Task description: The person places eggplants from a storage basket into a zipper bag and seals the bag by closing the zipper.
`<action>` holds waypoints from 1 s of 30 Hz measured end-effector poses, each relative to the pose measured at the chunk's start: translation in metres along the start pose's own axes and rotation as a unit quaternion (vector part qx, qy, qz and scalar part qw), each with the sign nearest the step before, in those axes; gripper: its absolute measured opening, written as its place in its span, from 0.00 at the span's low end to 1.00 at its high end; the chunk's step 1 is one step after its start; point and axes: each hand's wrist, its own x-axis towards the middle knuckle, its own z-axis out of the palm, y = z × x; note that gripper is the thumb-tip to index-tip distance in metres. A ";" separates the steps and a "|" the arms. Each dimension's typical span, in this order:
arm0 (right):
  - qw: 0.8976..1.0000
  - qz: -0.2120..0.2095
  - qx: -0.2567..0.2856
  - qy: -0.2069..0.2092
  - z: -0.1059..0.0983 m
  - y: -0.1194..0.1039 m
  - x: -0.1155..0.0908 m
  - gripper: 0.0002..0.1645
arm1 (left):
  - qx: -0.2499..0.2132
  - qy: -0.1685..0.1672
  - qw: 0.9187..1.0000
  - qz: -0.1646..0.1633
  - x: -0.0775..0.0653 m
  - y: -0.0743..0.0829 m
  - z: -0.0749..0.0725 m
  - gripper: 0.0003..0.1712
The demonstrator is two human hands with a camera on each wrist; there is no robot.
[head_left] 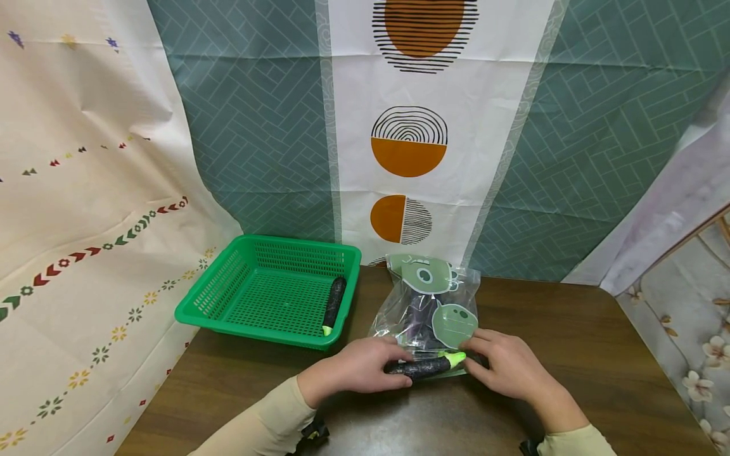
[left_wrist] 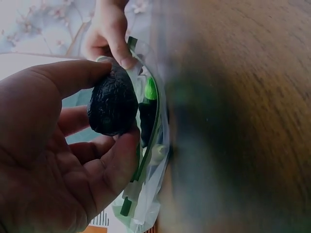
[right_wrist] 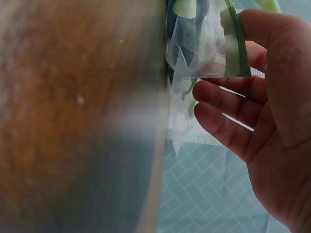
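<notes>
A long black vegetable with a bright green end, eggplant-like, lies across the mouth of a clear zip bag. My left hand pinches its black end between thumb and fingers; its wrinkled rounded end faces the left wrist view. My right hand pinches the bag's green zip edge at the right of the opening. The bag has green cartoon prints. Inside, the left wrist view shows another dark piece with a green end and a pale end beside it.
To the left stands a green plastic basket with one similar black vegetable along its right side. The brown wooden table meets a patterned cloth at the back. Other cloths hang at both sides.
</notes>
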 end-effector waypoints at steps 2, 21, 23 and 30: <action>1.000 0.001 0.000 -0.002 0.000 0.000 0.000 0.11 | 0.011 -0.001 1.000 -0.003 0.000 0.001 0.002 0.23; 0.998 -0.043 -0.008 0.046 0.005 0.002 0.002 0.09 | 0.097 -0.001 0.994 -0.054 0.001 0.010 0.009 0.20; 0.998 -0.047 -0.008 0.051 0.005 0.003 0.002 0.09 | 0.098 0.003 0.993 -0.060 0.001 0.012 0.009 0.19; 0.998 -0.045 -0.005 0.051 0.006 0.003 0.002 0.08 | 0.128 0.027 0.989 -0.072 0.005 0.019 0.018 0.18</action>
